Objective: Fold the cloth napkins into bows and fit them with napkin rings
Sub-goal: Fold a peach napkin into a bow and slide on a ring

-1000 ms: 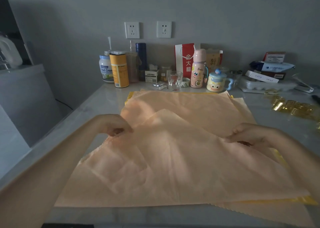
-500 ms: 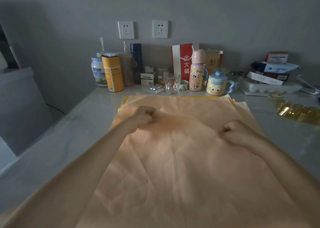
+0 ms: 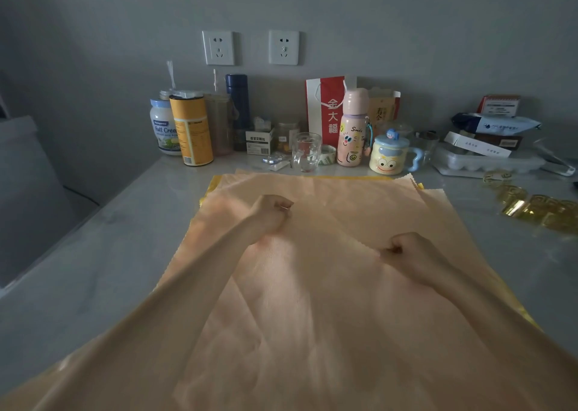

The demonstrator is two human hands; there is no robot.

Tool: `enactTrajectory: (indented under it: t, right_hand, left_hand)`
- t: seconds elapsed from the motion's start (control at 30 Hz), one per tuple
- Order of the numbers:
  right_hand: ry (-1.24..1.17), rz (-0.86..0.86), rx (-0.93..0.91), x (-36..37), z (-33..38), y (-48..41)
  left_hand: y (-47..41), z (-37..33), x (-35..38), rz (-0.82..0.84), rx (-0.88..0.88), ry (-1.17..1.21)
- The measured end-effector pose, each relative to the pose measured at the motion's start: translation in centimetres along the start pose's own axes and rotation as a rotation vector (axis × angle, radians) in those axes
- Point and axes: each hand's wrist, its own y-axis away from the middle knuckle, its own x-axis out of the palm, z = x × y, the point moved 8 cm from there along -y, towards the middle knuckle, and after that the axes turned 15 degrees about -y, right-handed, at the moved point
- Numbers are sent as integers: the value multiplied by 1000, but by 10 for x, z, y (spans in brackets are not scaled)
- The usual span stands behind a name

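Your left hand (image 3: 270,215) and right hand (image 3: 408,251) each pinch the far, zigzag-cut edge of the top peach napkin (image 3: 312,301), fingers curled tight on the cloth; the napkin runs from that edge back toward you beneath both forearms, lying on the stack of napkins (image 3: 359,198) spread over the worktop (image 3: 109,254); your left hand sits farther from you than your right, so the held edge slants; the gold napkin rings (image 3: 538,209) lie well apart on the right. A second ago your hands held the cloth nearer you and wider apart; since then they have carried the edge away from you, the left moving ahead of the right.
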Motion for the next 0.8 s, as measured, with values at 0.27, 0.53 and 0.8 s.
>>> enactTrajectory:
  t: [0.27, 0.53, 0.8]
  right_hand:
    - [62, -13, -41, 1, -1, -4]
    - [122, -171, -8, -1, 6, 7]
    - [247, -184, -442, 5, 56, 58]
  left_hand:
    - [-13, 6, 5, -52, 33, -135]
    - [7, -20, -1, -293, 102, -607]
    - [159, -28, 2, -125, 577, -674]
